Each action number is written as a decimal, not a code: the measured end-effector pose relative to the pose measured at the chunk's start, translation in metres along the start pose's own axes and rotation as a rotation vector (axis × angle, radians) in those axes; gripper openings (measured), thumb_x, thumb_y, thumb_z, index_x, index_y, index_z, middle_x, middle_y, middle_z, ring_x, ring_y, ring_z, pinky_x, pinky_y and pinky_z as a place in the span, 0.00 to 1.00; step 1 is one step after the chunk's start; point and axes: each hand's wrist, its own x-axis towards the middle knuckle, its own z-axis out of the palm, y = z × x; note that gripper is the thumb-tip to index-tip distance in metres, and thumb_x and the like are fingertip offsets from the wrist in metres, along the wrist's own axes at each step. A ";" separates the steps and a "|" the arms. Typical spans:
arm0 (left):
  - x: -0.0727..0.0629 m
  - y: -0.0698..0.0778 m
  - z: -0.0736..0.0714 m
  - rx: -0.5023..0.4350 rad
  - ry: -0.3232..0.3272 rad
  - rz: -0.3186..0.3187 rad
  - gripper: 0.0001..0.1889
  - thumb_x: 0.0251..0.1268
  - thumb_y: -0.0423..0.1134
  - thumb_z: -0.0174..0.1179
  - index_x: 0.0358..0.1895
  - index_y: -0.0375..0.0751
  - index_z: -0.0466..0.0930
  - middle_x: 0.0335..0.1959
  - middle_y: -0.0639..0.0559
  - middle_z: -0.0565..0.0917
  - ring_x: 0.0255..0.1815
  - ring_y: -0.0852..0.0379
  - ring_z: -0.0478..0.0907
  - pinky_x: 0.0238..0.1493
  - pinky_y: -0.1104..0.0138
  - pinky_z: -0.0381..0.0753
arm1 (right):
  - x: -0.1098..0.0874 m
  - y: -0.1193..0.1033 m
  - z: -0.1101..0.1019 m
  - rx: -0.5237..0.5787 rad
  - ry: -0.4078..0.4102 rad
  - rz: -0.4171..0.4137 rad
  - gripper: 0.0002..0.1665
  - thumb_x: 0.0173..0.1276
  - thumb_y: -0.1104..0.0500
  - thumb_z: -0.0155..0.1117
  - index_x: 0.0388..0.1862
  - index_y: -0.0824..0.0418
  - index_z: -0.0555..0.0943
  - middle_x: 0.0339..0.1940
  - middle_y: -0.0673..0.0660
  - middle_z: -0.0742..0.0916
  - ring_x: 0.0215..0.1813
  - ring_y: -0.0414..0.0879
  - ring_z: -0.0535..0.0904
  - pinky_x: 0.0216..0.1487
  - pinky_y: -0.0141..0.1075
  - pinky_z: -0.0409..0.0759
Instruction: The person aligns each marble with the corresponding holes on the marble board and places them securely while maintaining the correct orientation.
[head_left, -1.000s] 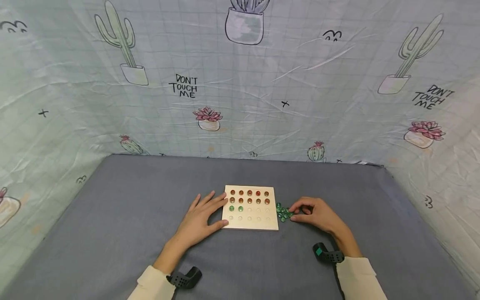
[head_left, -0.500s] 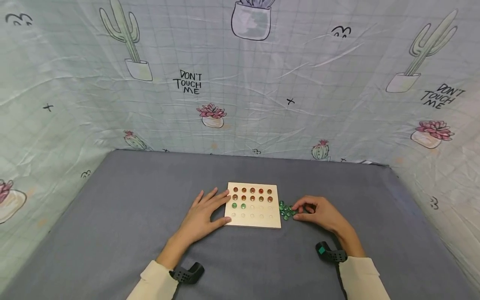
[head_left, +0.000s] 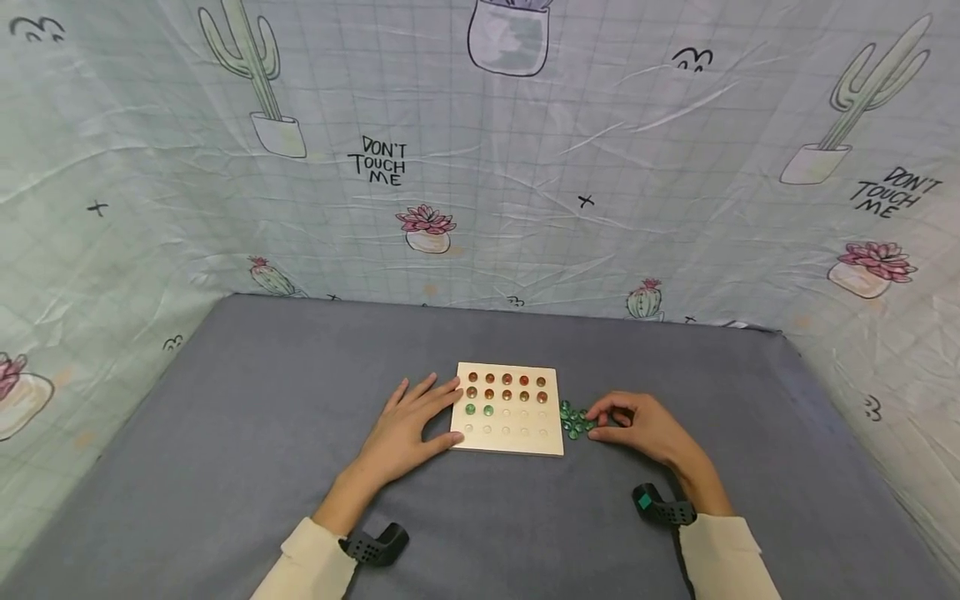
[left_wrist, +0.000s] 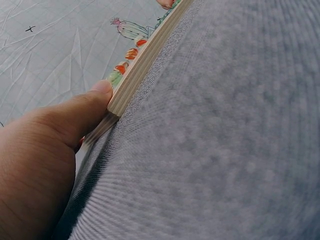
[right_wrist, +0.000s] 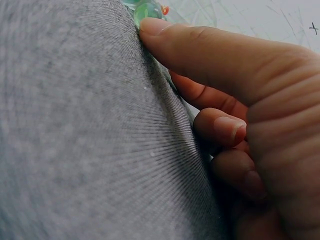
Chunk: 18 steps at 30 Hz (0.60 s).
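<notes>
A pale wooden board [head_left: 507, 444] with rows of round hollows lies on the grey cloth. Amber-red marbles [head_left: 507, 379] fill its two far rows, and two green marbles [head_left: 479, 410] sit at the left of the third row. My left hand [head_left: 401, 437] rests at the board's left side, fingers spread, with the thumb [left_wrist: 102, 89] against its near corner. Just right of the board lies a cluster of loose green marbles [head_left: 574, 421]. My right hand [head_left: 637, 425] pinches a green marble [right_wrist: 146, 14] at the cluster's right side; the index fingertip is largely hidden behind the thumb.
Grey cloth [head_left: 480, 525] covers the table around the board. A pale curtain [head_left: 480, 167] printed with cacti rises behind and at both sides. Each wrist wears a black camera band [head_left: 375, 546].
The head view has shifted slightly, so the whole scene sits a little higher and further right. Both hands stay nearly still, the right one at the green marbles.
</notes>
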 end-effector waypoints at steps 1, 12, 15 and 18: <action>0.000 0.000 0.000 0.000 -0.005 -0.003 0.33 0.62 0.60 0.59 0.69 0.51 0.70 0.71 0.57 0.65 0.74 0.48 0.54 0.72 0.48 0.41 | 0.000 0.000 0.000 -0.006 0.002 0.002 0.10 0.55 0.51 0.75 0.36 0.48 0.85 0.27 0.50 0.82 0.22 0.43 0.69 0.25 0.33 0.70; -0.001 -0.001 0.001 0.000 -0.011 -0.006 0.33 0.62 0.60 0.59 0.69 0.51 0.70 0.71 0.58 0.65 0.74 0.49 0.54 0.72 0.48 0.41 | -0.003 -0.003 0.002 -0.024 0.013 0.034 0.08 0.56 0.50 0.75 0.35 0.47 0.86 0.24 0.47 0.84 0.18 0.41 0.68 0.21 0.32 0.70; -0.001 -0.001 0.001 0.001 -0.012 -0.006 0.34 0.62 0.61 0.58 0.69 0.51 0.69 0.71 0.58 0.65 0.74 0.49 0.54 0.72 0.48 0.41 | -0.003 -0.003 0.002 -0.024 0.017 0.032 0.08 0.57 0.51 0.74 0.35 0.49 0.87 0.24 0.47 0.84 0.18 0.41 0.69 0.21 0.32 0.71; 0.000 -0.001 0.001 -0.003 -0.006 -0.002 0.34 0.63 0.62 0.57 0.69 0.51 0.69 0.71 0.57 0.65 0.74 0.49 0.54 0.72 0.47 0.41 | -0.003 -0.002 0.000 -0.016 0.024 0.027 0.08 0.58 0.53 0.74 0.36 0.51 0.87 0.24 0.48 0.84 0.18 0.41 0.69 0.21 0.31 0.70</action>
